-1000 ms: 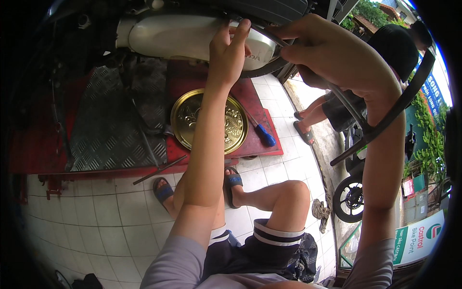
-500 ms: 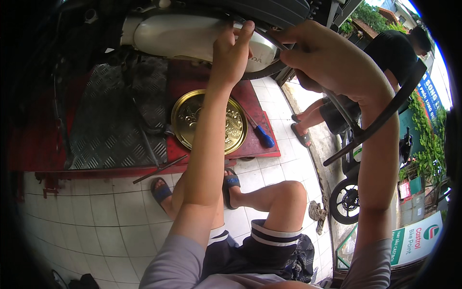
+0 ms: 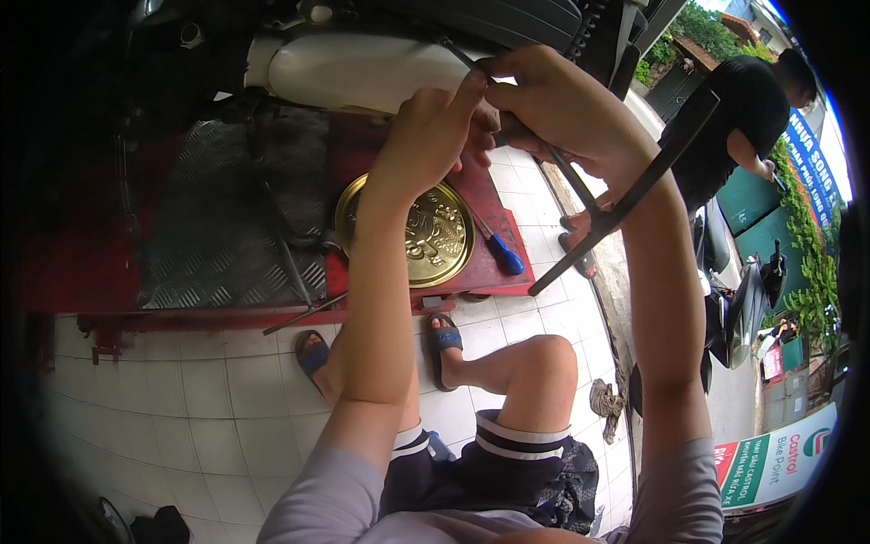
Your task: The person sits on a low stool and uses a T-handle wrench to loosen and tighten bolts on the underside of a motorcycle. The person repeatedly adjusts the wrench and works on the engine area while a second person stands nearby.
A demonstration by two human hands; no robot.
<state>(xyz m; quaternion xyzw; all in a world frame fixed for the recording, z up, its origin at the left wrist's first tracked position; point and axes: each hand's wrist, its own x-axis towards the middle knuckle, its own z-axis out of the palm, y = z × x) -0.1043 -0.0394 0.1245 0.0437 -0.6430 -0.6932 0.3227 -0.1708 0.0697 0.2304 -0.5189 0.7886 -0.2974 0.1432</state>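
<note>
Clamping the right hand round a dark metal T-shaped wrench, at two o'clock.
Holding the left hand, half curled, just beside it at twelve; cannot tell whether closed on the wrench too. Near a rounded silvery-white cover at eleven. Below the left hand, at six: round embossed gold tray on a red tabletop, with blue-handled screwdriver at its three o'clock.

Partial occlusion and cropping.
The left forearm covers part of the gold tray; the right hand obscures the T-shaped tool's mid-shaft; the upper edge crops the motorcycle.
</note>
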